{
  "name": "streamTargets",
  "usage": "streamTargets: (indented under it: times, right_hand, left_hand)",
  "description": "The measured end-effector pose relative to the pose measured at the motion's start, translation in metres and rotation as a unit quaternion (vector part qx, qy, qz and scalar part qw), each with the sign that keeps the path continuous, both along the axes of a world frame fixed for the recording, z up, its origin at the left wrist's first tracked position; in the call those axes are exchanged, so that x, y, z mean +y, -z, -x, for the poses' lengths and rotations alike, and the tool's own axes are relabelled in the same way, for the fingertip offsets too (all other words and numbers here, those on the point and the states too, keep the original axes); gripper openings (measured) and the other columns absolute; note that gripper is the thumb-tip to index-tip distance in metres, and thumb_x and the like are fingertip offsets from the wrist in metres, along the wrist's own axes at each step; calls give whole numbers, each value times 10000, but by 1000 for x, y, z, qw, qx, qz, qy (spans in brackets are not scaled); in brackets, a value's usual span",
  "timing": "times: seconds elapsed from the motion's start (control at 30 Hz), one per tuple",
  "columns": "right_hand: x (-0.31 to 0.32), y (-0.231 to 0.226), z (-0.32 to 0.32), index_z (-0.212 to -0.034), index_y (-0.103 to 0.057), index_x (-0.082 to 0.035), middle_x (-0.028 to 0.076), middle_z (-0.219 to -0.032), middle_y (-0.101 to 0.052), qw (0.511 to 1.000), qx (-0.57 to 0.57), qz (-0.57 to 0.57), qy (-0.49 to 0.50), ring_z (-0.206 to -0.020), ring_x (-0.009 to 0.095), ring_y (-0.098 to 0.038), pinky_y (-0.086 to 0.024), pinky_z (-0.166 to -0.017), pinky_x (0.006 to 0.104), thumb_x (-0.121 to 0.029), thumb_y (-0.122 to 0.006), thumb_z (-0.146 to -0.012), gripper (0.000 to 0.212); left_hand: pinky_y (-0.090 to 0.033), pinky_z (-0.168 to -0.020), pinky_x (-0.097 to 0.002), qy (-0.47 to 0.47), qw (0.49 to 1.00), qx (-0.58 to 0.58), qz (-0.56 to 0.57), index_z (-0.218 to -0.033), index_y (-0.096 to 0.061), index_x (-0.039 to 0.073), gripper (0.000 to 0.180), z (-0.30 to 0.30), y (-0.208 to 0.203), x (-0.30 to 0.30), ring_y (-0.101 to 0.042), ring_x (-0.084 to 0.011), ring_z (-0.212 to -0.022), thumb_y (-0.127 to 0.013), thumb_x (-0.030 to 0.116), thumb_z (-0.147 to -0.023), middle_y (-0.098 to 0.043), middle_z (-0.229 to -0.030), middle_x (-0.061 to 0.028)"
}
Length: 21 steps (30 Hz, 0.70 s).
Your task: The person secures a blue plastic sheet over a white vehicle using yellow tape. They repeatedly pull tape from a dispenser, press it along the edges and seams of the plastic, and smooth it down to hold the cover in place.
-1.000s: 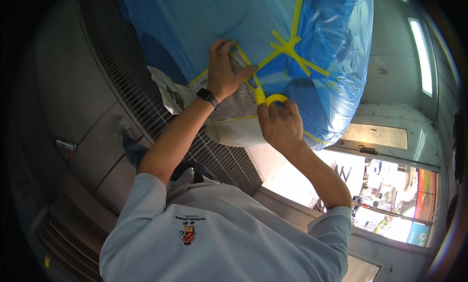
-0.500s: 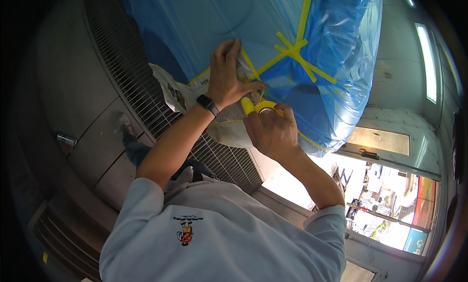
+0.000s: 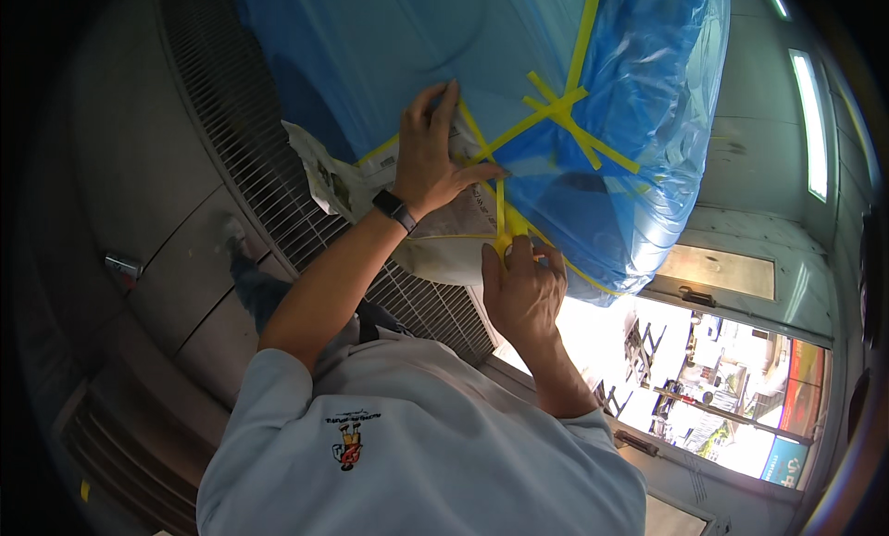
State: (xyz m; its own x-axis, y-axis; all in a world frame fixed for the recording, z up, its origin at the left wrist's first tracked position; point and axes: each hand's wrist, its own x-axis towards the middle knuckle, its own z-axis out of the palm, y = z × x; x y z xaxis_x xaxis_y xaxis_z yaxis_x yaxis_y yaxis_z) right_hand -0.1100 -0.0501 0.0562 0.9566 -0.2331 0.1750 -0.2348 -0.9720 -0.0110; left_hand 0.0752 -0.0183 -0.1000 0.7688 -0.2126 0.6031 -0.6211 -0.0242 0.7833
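Observation:
My left hand lies spread on printed masking paper, its fingers apart and its thumb reaching the upper end of a yellow tape strip. That strip runs down from the thumb toward a roll of yellow masking tape, which my right hand grips; its fingers partly cover the roll. The paper borders blue plastic sheeting draped over a large rounded body. Crossed yellow tape strips hold the sheeting to the upper right. Below the paper shows a bare pale panel.
A slatted floor grating runs under the left side of the covered body. A loose paper flap hangs over it. On the floor at far left lies a small can. A bright doorway opens at the lower right.
My right hand has moved down and turned with the tape roll, and a length of tape now stretches between roll and left thumb. The left hand has stayed nearly in place.

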Motion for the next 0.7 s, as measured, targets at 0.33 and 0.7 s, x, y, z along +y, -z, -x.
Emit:
streamTargets:
  times: [0.33,0.7]
  right_hand:
    - [-29,6,12,-798,-703,-41,97,-623,-722,983,-10,-58,172,-620,316,-733,-557,-667,438,-253,-663,-1015,306]
    - [-5,17,6,-767,-705,-80,132,-619,-668,994,5,56,95,-575,355,-677,-552,-625,492,-210,-713,-919,200]
  left_hand:
    - [-296,-1175,-642,-65,987,-73,-127,-1624,-320,-48,1312,29,5,-10,-365,-513,-1437,-758,831,-754,-323,-1601,-324]
    - [-59,-1248,-740,65,996,-38,-48,-1671,79,-57,1572,29,-1,-18,41,-594,-1594,-735,886,-713,55,-1698,-432]
